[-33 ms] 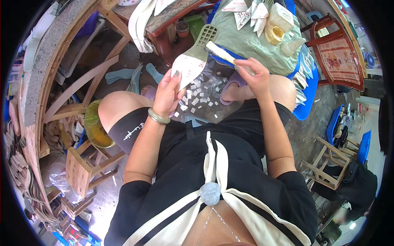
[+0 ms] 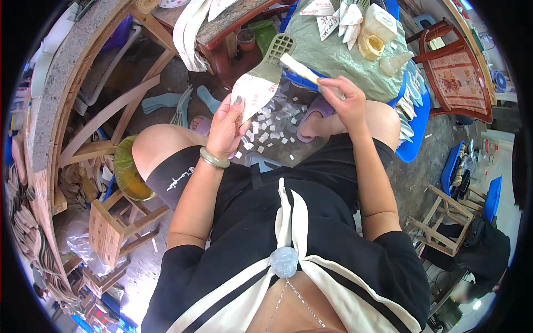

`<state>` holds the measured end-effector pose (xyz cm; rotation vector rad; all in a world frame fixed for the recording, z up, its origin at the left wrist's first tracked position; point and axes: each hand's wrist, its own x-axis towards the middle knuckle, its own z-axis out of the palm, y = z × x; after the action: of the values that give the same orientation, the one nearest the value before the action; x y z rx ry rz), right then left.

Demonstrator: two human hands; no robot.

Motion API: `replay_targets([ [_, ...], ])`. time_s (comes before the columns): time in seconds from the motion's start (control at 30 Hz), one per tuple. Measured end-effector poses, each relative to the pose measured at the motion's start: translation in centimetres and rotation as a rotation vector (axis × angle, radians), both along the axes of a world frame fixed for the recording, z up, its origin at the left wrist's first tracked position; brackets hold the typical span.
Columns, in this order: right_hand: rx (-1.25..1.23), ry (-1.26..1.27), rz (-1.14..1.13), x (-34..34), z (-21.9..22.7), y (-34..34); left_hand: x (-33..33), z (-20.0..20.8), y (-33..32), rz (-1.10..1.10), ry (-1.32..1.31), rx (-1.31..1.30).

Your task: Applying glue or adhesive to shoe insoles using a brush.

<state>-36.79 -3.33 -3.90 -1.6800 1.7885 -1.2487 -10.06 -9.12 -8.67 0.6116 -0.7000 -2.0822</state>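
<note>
My left hand is closed around the near end of a shoe insole. The insole is white with printing near my fingers and grey-green toward its far end, where a grid pattern shows. In my right hand is a pale yellow brush, pinched between thumb and fingers. The brush's broad end points up and left, close beside the insole's gridded part; whether they touch I cannot tell.
Small white squares litter the floor between my feet. At the right front, a blue tray and a green-covered surface carry more insole pieces and a yellow-rimmed container. A wooden chair stands beyond; a wooden stool is at left.
The brush's broad end has shifted very slightly away from me. My left hand and the insole look almost the same.
</note>
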Motion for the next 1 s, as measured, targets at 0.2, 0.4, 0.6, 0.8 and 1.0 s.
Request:
replay_targets([
  [0.2,-0.015,-0.033,-0.160,-1.5,-0.4,-1.7,0.8,0.0,-0.2,-0.043,-0.084,0.002],
  [0.4,0.042,0.030,-0.195,-2.2,0.4,-3.1,0.6,0.3,-0.1,-0.129,-0.301,-0.105],
  [0.6,-0.048,0.203,0.014,-0.5,0.3,-2.8,0.3,0.3,-0.1,-0.155,-0.432,-0.234],
  [0.8,-0.042,0.131,0.221,3.4,0.9,-0.2,-0.1,0.9,0.3,-0.104,-0.582,-0.275],
  [1.0,-0.014,0.055,0.281,5.0,1.2,0.7,-0.2,0.1,1.0,-0.045,-0.757,-0.362],
])
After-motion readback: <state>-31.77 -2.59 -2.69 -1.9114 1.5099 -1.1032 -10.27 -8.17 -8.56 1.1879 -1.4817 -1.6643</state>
